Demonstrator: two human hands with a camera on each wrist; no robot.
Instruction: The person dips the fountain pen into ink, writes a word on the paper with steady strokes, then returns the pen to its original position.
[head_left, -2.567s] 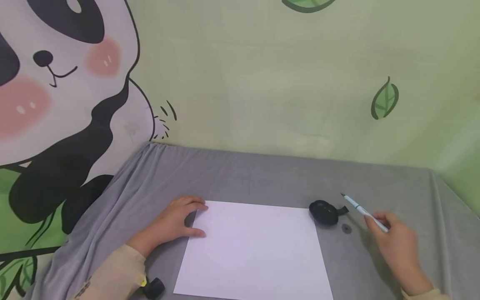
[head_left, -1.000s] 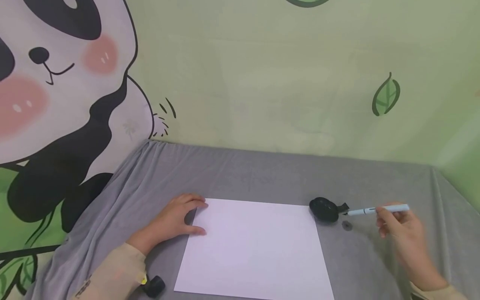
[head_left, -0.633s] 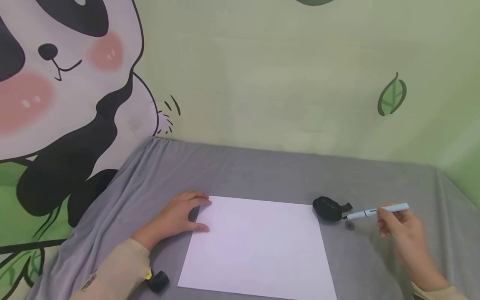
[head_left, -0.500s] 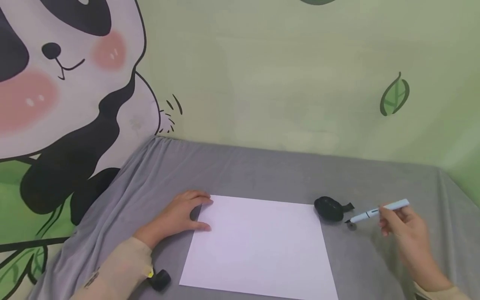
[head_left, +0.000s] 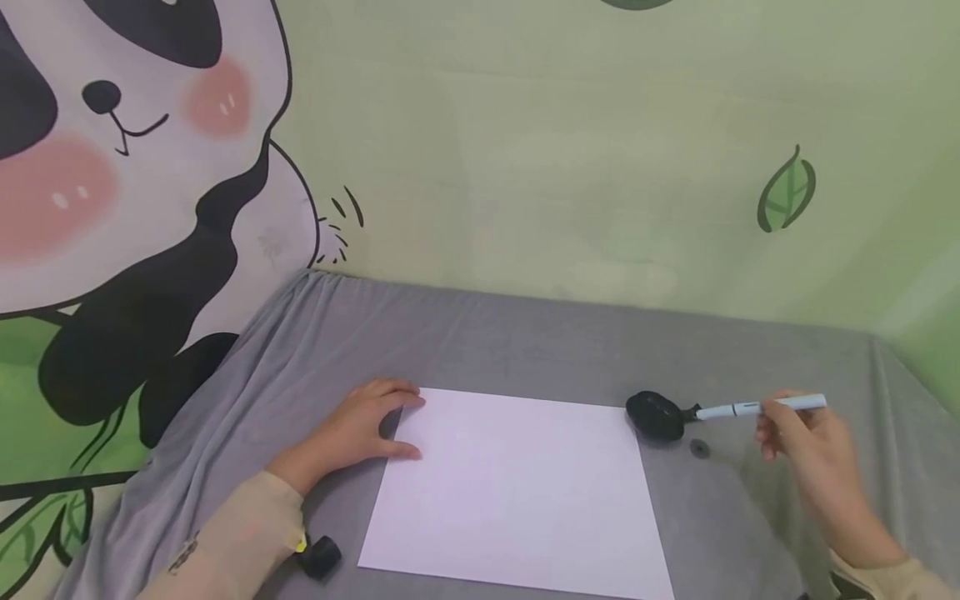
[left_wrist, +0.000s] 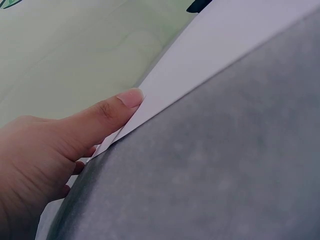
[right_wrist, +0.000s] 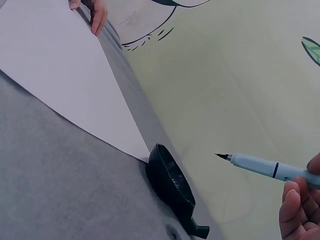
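In the head view my left hand (head_left: 360,429) rests at the left edge of a white sheet of paper (head_left: 517,492), thumb and fingers spread and lying on it. Its thumb (left_wrist: 112,112) lies over the paper's edge in the left wrist view. My right hand (head_left: 813,454) pinches a light blue pen (right_wrist: 255,165) with a black pointed tip. The pen points left, above the cloth. A black spoon-shaped dish (head_left: 655,417), hollow with a short handle, sits at the paper's far right corner. Seen from the head, the pen tip overlaps that handle; the right wrist view shows them apart.
A small dark round spot or disc (head_left: 700,449) lies right of the dish. Grey cloth (head_left: 487,342) covers the table, with folds at the left. A black cylindrical thing (head_left: 322,557) is by the left wrist. Behind stands a green wall (head_left: 525,167) with a painted panda.
The pen has swung from slanting to nearly level in my right hand. Its tip dipped beside the dark spot and has since risen to the dish's handle. My left hand stays on the paper.
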